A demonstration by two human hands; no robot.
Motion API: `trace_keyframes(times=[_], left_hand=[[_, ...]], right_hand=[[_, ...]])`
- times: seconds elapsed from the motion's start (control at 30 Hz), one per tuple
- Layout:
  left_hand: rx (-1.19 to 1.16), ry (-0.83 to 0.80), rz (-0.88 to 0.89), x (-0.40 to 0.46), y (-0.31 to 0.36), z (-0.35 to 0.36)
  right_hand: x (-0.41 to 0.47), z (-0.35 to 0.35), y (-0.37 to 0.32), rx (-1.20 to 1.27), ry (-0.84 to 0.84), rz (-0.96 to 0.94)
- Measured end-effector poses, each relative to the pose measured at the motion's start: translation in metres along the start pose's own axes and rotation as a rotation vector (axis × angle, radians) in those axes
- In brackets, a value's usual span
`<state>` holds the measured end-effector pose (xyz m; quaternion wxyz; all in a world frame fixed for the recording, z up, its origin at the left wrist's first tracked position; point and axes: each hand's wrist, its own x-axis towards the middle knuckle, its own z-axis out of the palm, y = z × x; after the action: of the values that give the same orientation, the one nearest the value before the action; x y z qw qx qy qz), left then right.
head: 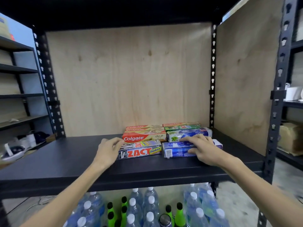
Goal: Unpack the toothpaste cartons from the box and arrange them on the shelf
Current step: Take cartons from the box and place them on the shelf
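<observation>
Several toothpaste cartons (144, 136) already lie in rows on the shelf (65, 154), the right hand (201, 149) with fingers curled on the blue carton (178, 151), the left hand (108, 149) loosely open beside the Zact carton (141, 151); the box is out of view, so the remainder is perhaps small.

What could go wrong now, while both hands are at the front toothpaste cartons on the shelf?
1. The right hand grips the blue carton; pushing it back could shove the stacked cartons behind.
2. The left hand touches the ZACT carton at one end only, so it may turn askew against the Colgate cartons.
</observation>
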<state>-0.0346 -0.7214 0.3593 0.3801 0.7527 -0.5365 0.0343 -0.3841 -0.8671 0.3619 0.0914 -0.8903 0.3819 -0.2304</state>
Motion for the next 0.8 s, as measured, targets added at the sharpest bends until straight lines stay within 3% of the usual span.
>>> trace_keyframes(times=[0.1,0.2,0.43,0.57,0.8], left_hand=[[0.225,0.167,0.119,-0.007,0.011,0.009],[0.316,0.069,0.286,-0.018,0.039,0.023],[0.124,-0.063,0.299,-0.008,0.047,0.033],[0.044,-0.112,0.307,0.001,0.047,0.037],[0.100,-0.023,0.280,0.019,0.056,0.069]], right_hand=[[-0.004,0.007,-0.001,-0.116,0.082,-0.036],[-0.010,0.009,0.003,-0.200,0.240,-0.022],[-0.020,0.009,-0.001,-0.319,0.401,0.151],[-0.012,0.009,0.004,-0.278,0.385,0.232],[0.017,0.009,0.016,-0.284,0.297,0.241]])
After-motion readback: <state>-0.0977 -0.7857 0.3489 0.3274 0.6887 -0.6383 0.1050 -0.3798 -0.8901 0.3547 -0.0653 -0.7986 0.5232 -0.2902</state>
